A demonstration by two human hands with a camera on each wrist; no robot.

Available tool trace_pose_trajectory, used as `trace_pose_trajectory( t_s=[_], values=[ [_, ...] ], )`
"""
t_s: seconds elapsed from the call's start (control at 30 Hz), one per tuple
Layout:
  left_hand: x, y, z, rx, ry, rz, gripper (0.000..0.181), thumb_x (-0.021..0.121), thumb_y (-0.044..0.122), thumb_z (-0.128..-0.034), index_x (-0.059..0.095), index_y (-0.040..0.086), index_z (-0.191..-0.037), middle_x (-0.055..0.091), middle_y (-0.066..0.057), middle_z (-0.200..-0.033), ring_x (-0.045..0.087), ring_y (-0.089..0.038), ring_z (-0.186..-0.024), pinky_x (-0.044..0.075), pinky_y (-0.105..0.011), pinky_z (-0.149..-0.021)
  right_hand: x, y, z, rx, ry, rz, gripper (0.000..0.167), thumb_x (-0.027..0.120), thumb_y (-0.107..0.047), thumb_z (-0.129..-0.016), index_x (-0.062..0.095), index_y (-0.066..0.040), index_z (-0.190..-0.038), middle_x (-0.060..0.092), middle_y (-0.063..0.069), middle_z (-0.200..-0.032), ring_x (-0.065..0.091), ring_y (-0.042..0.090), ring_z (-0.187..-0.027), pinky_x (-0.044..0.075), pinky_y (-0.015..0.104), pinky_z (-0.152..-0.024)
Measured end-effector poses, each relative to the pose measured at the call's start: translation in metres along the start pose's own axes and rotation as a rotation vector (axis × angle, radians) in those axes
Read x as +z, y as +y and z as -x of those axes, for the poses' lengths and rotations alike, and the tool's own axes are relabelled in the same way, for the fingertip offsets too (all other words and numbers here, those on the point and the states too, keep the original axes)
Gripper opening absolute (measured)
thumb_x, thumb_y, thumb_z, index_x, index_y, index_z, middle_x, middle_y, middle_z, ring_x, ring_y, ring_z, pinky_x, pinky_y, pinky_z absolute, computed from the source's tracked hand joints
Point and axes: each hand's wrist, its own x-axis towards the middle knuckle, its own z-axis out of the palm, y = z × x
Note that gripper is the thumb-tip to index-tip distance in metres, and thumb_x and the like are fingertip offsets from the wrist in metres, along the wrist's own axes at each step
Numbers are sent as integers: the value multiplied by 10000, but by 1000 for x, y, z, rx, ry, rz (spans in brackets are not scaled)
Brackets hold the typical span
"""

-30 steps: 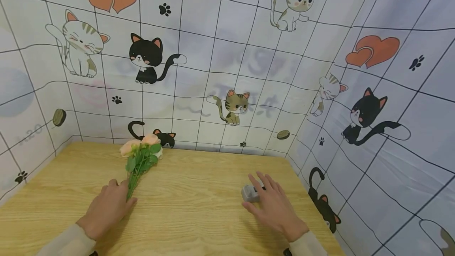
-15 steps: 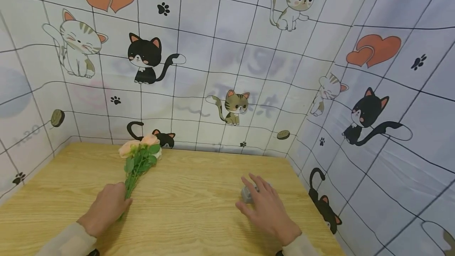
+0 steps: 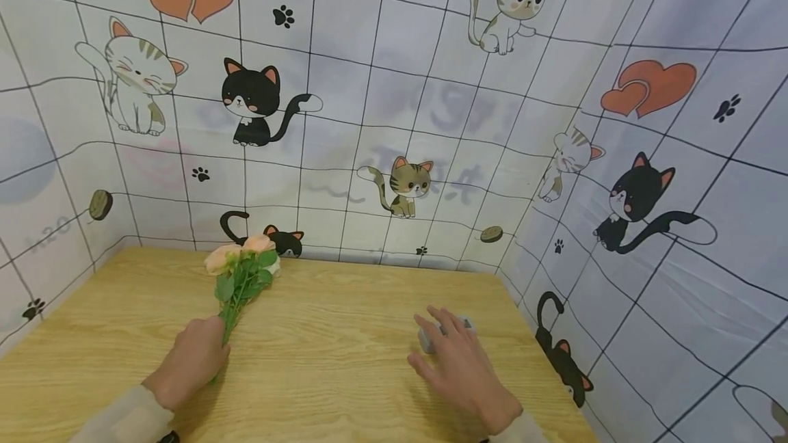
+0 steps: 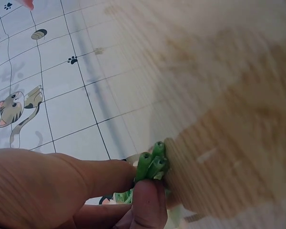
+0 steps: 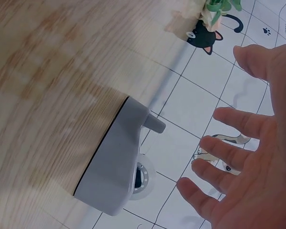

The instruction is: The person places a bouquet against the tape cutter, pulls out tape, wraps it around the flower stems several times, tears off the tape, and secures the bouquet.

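A bunch of artificial flowers (image 3: 243, 279), peach blooms with green leaves, lies on the wooden table (image 3: 320, 374) with its heads toward the back wall. My left hand (image 3: 191, 361) grips the lower stems. In the left wrist view, the cut ends of the green stems (image 4: 157, 162) poke out between thumb and fingers. On the right, my right hand (image 3: 458, 368) hovers with fingers spread over a grey tape dispenser (image 5: 112, 160). The right wrist view shows a gap between those fingers and the dispenser, which has a clear roll (image 5: 145, 181) at its side. From the head, my hand partly hides it.
A cloth wall (image 3: 345, 122) with printed cats, hearts and a grid rises behind the table. Another cloth wall (image 3: 689, 258) runs along the right edge. Bare tabletop lies between the two hands.
My left hand has closed round the stems, its fingers now curled. My right hand has shifted slightly left and stays spread over the tape dispenser.
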Motion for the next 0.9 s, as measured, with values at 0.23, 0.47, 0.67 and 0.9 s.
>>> trace_pose_trajectory(
  t_s=[0.23,0.47,0.67,0.9],
  values=[
    [0,9,4,10,10,-21,218,768,-75,-1026,660,-49,-838,610,-57,-679,551,-145,-547,448,-235,-465,2,-3,1,-33,9,-14,620,794,-459,-1122,657,-144,-1638,599,168,-1722,627,471,-1537,579,786,-1134],
    [2,17,5,5,27,-37,296,764,-61,-1026,628,12,-773,615,-54,-686,525,-161,-578,425,-253,-478,0,-8,0,-69,28,-17,583,819,-414,-1110,686,-134,-1604,636,162,-1683,669,436,-1492,626,706,-1105],
    [7,29,2,5,18,-20,297,811,-40,-1011,647,3,-767,616,-52,-685,528,-158,-575,434,-258,-487,-2,-14,-1,-77,26,-21,591,836,-386,-1101,678,-137,-1613,639,152,-1686,663,417,-1506,625,704,-1112],
    [12,50,-1,23,32,-8,297,848,-37,-990,663,-2,-762,652,-64,-691,540,-150,-583,454,-272,-490,-2,-22,-3,-88,1,-69,593,818,-366,-1115,653,-132,-1634,624,165,-1703,644,445,-1527,609,709,-1150]
  ],
)
